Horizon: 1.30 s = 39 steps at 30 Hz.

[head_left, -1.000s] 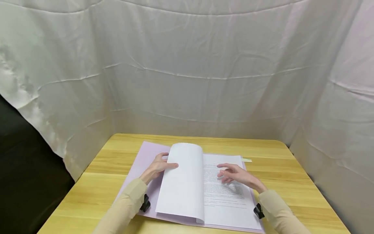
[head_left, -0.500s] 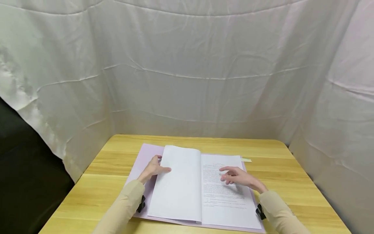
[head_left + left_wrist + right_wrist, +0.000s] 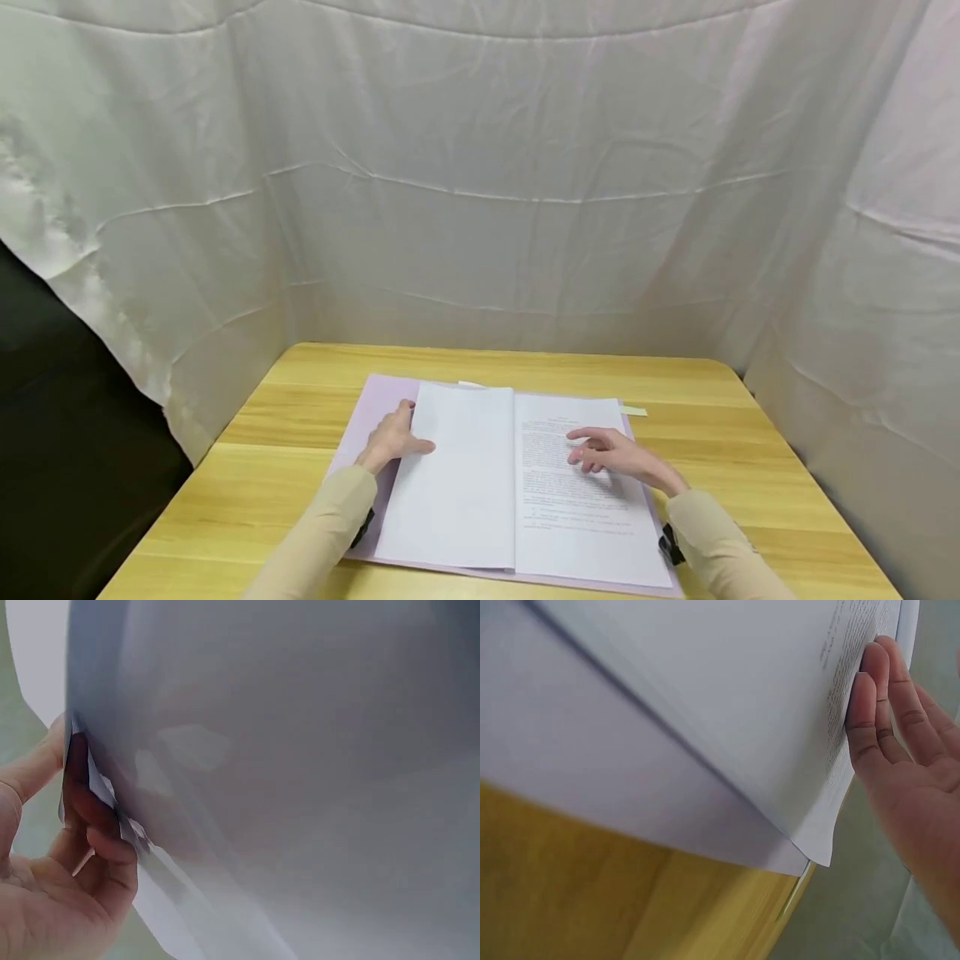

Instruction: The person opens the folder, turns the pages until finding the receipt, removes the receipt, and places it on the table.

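A lilac folder [image 3: 372, 397] lies spread on the table with white paper sheets in it. My left hand [image 3: 392, 437] holds the outer edge of a turned blank sheet [image 3: 457, 475], thumb on top and fingers behind it. In the left wrist view the left hand [image 3: 67, 877] pinches that sheet's edge, and the sheet [image 3: 322, 772] covers most of the view. Over the printed page [image 3: 577, 533] on the right side, my right hand [image 3: 618, 457] hangs with fingers loosely bent. The right wrist view shows its fingertips [image 3: 864, 686] close to or touching the print; contact is unclear.
A pale yellow strip [image 3: 633, 411] sticks out past the folder's right edge. The wooden table [image 3: 262, 417] ends at a grey-white curtain [image 3: 487, 208] behind it and at the sides. Dark cloth [image 3: 75, 433] hangs at the left.
The blank sheet has swung left and down, from curved and raised to nearly flat. My left hand moved left and lower with it. The right hand has shifted only slightly.
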Available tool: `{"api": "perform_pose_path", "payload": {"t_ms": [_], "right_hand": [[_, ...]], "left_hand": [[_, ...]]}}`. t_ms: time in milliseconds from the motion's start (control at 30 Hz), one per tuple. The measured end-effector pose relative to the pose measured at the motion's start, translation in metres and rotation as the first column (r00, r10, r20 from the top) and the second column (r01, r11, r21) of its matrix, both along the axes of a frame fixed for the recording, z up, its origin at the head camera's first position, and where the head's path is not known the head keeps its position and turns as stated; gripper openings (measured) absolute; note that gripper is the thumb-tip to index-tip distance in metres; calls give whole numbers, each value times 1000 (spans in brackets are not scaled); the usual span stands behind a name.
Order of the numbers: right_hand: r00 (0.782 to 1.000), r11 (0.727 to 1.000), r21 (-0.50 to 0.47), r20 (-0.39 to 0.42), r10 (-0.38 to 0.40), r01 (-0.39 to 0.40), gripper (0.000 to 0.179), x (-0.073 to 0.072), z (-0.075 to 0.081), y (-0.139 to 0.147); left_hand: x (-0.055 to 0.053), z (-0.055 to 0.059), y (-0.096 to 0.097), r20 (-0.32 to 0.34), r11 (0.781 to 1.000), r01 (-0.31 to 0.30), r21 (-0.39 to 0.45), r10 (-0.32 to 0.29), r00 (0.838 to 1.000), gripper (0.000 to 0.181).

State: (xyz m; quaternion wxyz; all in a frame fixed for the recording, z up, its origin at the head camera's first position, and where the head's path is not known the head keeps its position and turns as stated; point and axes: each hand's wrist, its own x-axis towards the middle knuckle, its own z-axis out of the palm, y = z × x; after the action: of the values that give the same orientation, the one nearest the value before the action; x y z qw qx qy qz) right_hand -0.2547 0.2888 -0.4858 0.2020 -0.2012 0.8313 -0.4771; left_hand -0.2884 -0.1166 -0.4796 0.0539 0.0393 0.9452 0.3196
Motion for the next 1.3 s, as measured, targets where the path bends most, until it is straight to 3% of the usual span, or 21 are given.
{"api": "perform_pose_path", "payload": {"t_ms": [167,333,600,800,1000,1300], "right_hand": [[989,994,76,-134,-66,76,48,-4,-2,3],[944,980,104,-304,-132,170,41,-13,-7,14],[880,915,181,-394,-267,359,49,-27,-14,26],[842,888,205,-458,-285,412,53,-39,-15,28],[843,882,223,-458,-282,416,54,-49,-15,31],[861,866,257,-407,-306,429,56,-56,-17,31]], "left_hand": [[-1,-5,1,-28,999,15,-39,-16,999,91],[-2,-7,1,-47,998,28,-63,-31,998,97],[-2,-12,1,-119,987,67,-145,-85,989,100],[-2,-12,1,-189,983,111,-143,-137,972,91],[-3,-15,1,-155,978,204,-32,-207,966,79],[-6,-17,-2,-53,935,346,75,-343,938,70]]}}
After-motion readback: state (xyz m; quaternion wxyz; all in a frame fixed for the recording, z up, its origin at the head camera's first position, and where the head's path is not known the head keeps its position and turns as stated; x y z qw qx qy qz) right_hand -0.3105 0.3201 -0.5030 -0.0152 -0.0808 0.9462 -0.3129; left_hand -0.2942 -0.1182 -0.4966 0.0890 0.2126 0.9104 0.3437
